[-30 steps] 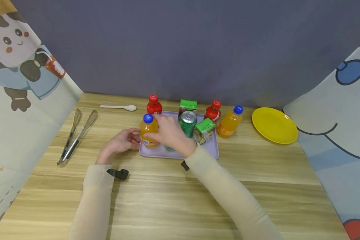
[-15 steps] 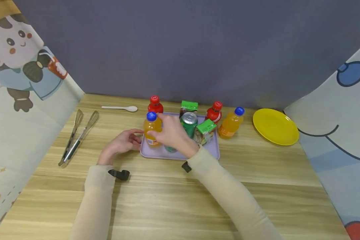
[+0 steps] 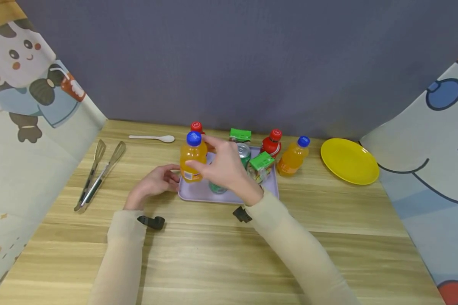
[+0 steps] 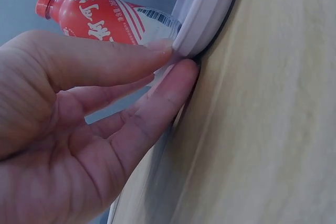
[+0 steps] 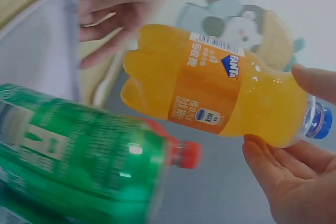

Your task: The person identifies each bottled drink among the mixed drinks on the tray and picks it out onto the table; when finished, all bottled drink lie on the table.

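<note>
One tray edge (image 4: 199, 27) pinched in the left hand (image 3: 158, 181), one orange bottle (image 3: 192, 155) in the right hand (image 3: 228, 167), open air beneath.

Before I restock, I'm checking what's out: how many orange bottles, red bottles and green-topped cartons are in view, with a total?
Orange bottles: 2 (one in the right hand)
Red bottles: 2
Green-topped cartons: 2
Total: 6

Orange bottle (image 3: 192, 156) — blue-capped, upright, above lavender tray (image 3: 198, 194)
</note>
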Motion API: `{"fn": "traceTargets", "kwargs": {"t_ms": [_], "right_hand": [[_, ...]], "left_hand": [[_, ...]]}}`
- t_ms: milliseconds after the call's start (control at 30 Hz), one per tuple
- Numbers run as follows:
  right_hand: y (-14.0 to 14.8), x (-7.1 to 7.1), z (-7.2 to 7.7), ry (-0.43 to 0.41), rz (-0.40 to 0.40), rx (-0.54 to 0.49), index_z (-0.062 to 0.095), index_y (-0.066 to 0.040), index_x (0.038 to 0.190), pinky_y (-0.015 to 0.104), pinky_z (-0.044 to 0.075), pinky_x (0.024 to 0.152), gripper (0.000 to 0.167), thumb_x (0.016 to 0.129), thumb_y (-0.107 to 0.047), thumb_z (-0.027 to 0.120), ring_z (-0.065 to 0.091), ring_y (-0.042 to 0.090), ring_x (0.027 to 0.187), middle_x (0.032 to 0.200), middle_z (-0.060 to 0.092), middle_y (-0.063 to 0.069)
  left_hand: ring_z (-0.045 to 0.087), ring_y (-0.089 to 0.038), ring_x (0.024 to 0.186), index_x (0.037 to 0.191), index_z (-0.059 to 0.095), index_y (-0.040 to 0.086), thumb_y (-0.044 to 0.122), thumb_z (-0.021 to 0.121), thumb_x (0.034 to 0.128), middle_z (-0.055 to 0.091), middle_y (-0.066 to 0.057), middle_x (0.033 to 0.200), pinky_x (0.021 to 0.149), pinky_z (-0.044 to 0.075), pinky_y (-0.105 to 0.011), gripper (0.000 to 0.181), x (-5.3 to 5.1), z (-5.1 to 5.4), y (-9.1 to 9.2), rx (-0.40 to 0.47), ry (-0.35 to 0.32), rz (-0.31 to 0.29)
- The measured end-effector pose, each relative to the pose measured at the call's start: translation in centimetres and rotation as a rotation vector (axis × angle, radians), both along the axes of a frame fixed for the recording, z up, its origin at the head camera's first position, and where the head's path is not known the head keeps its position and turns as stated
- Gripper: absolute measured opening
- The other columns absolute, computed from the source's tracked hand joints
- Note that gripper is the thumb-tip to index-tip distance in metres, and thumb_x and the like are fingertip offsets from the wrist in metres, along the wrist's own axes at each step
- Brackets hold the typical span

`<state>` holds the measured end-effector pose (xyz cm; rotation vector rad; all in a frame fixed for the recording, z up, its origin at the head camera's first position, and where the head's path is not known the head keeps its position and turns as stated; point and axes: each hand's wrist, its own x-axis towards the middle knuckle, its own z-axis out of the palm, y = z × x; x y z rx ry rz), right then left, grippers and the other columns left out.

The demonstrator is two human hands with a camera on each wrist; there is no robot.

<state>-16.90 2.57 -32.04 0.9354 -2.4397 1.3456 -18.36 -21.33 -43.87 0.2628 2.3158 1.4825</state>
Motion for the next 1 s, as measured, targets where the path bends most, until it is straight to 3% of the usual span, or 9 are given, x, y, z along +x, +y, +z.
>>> {"fn": "traceTargets", "kwargs": {"t_ms": [200, 400, 567, 733, 1000], "right_hand": [[2.0, 2.0, 2.4, 0.048, 0.059, -0.161, 0.063, -0.003, 0.121, 0.024, 0.052, 0.083, 0.053, 0.075, -0.023, 0.082, 0.063, 0.009, 0.097, 0.111, 0.067, 0.001], [4.8, 4.2, 4.0, 0.1, 0.11, -0.231, 0.064, 0.0, 0.119, 0.031, 0.055, 0.082, 0.052, 0.073, -0.013, 0.084, 0.064, 0.014, 0.096, 0.111, 0.067, 0.003], [7.7, 5.6, 4.6, 0.063, 0.14, -0.279, 0.065, 0.002, 0.116, 0.036, 0.056, 0.08, 0.051, 0.069, 0.002, 0.083, 0.065, 0.02, 0.094, 0.108, 0.068, 0.005], [11.1, 6.5, 4.8, 0.036, 0.093, -0.28, 0.065, 0.004, 0.116, 0.036, 0.056, 0.078, 0.053, 0.066, 0.011, 0.081, 0.065, 0.024, 0.092, 0.107, 0.068, 0.009], [16.1, 7.3, 4.1, 0.059, -0.07, -0.237, 0.064, 0.004, 0.118, 0.029, 0.053, 0.083, 0.061, 0.061, 0.017, 0.081, 0.065, 0.022, 0.096, 0.11, 0.066, 0.014]], "left_hand": [[0.06, -0.03, 0.086, 0.138, 0.039, -0.007, -0.012, 0.069, 0.0772, 0.061, -0.023, 0.1, 0.076, 0.053, -0.031, 0.068, 0.0, 0.1, 0.1, 0.008, 0.007, -0.013], [0.059, -0.029, 0.082, 0.14, 0.038, -0.007, -0.013, 0.068, 0.0749, 0.06, -0.022, 0.097, 0.073, 0.053, -0.029, 0.071, 0.3, 0.0, 0.1, 0.002, 0.001, -0.01], [0.06, -0.027, 0.082, 0.141, 0.036, -0.008, -0.014, 0.066, 0.0754, 0.059, -0.024, 0.098, 0.071, 0.054, -0.03, 0.072, 0.5, 0.0, 0.2, 0.018, -0.015, 0.007], [0.06, -0.028, 0.082, 0.143, 0.032, -0.008, -0.015, 0.062, 0.0786, 0.056, -0.026, 0.101, 0.072, 0.057, -0.034, 0.071, 0.7, 0.2, 0.4, 0.053, -0.054, 0.021], [0.06, -0.028, 0.084, 0.142, 0.033, -0.009, -0.014, 0.064, 0.0779, 0.057, -0.025, 0.1, 0.07, 0.053, -0.029, 0.072, 0.9, 0.3, 0.5, -0.01, 0.001, 0.007]]}}
